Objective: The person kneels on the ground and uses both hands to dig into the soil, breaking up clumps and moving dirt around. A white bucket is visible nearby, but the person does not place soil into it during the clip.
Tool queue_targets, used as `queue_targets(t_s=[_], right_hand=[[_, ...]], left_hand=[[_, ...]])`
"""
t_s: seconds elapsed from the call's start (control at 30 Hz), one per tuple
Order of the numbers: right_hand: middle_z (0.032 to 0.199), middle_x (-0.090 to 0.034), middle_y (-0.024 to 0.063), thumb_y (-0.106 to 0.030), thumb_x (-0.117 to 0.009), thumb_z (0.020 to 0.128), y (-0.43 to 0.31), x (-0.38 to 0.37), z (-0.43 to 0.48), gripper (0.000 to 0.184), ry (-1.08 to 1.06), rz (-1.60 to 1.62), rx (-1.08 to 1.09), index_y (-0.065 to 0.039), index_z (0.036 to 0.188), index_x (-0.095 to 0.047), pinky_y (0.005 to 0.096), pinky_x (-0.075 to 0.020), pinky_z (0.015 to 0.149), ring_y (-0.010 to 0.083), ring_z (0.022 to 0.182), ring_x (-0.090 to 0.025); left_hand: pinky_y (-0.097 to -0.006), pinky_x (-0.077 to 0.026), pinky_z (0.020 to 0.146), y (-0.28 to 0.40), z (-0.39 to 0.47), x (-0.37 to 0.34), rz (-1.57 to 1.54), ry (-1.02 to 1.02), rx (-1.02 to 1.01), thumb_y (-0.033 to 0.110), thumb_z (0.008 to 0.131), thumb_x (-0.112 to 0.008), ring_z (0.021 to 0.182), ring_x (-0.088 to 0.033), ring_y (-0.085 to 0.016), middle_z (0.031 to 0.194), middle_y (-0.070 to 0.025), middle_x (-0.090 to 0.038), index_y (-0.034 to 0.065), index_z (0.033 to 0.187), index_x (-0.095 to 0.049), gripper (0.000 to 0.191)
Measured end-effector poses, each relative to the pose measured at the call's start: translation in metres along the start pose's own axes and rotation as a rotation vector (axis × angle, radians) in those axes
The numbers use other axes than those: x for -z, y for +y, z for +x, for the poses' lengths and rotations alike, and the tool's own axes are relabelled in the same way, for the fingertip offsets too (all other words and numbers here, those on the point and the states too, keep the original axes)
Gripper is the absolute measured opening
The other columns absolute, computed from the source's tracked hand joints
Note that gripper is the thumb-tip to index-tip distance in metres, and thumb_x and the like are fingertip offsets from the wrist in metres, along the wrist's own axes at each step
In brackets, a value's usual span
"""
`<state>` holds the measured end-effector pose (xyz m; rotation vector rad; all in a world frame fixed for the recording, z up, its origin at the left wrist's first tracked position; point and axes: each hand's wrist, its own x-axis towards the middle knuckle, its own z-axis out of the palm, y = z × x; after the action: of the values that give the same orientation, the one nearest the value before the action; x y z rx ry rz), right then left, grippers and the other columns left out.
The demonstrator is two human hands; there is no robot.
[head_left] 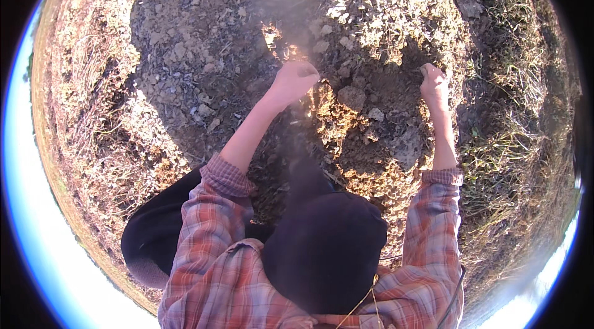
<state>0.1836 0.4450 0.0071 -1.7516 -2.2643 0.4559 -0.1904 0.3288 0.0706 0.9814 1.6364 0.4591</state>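
Observation:
My left hand [297, 79] is over dry, broken soil near the middle of the view, its fingers curled in with thumb and forefinger close together. Whether anything sits inside that curl is hidden. Farther right, my right hand [435, 83] is also curled, at the edge of a shaded hollow [390, 83] in the earth. Its palm side is turned away, so its contents cannot be seen. Between the hands lie a large soil clod [351, 97] and a smaller grey clod [376, 114]. Both forearms come out of rolled plaid sleeves [229, 176].
Dry leaf litter [390, 4] lies in sunlight beyond the hands. Grass [506, 148] grows along the right side, and dry stalks [106, 115] cover the left. A folded leg in dark trousers [155, 227] rests at lower left. A rounded dark cloth shape [325, 245] fills the lower middle.

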Motion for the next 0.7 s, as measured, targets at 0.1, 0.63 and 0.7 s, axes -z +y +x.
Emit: queue_targets(t_s=[0.1,0.63,0.7], right_hand=[[0.089,-0.067,0.0244,-0.003,-0.055,0.094,0.001,0.001,-0.004,0.011,-0.008,0.029,0.051,0.002,0.098,-0.064,0.0458,-0.0504,0.076,0.0429,0.086,-0.065],[0.133,-0.061,0.0164,-0.001,-0.059,0.094,-0.053,0.056,-0.09,0.028,0.285,-0.063,0.011,0.001,0.122,-0.061,0.0418,-0.0478,0.103,0.0337,0.121,-0.059],[0.131,-0.063,0.016,0.002,-0.059,0.093,-0.083,0.055,-0.09,0.023,0.211,0.183,-0.007,0.002,0.116,-0.064,0.0395,-0.0485,0.103,0.0311,0.121,-0.06]], left_hand=[[-0.0451,-0.055,0.083,-0.015,-0.015,-0.02,0.709,-0.024,0.037,0.024,0.079,-0.072,0.093,-0.069,-0.039,0.097,-0.0168,-0.073,0.0115,0.096,-0.078,0.022],[-0.0207,-0.032,0.048,-0.036,-0.031,-0.001,-0.655,-0.381,0.174,0.023,0.093,-0.07,0.058,-0.048,-0.005,0.073,0.0031,-0.056,0.0068,0.107,-0.064,0.022],[-0.0192,-0.024,0.045,-0.027,-0.03,-0.006,-0.728,-0.35,0.172,0.024,0.094,-0.069,0.055,-0.043,-0.003,0.078,0.0029,-0.058,0.0066,0.118,-0.062,0.031]])
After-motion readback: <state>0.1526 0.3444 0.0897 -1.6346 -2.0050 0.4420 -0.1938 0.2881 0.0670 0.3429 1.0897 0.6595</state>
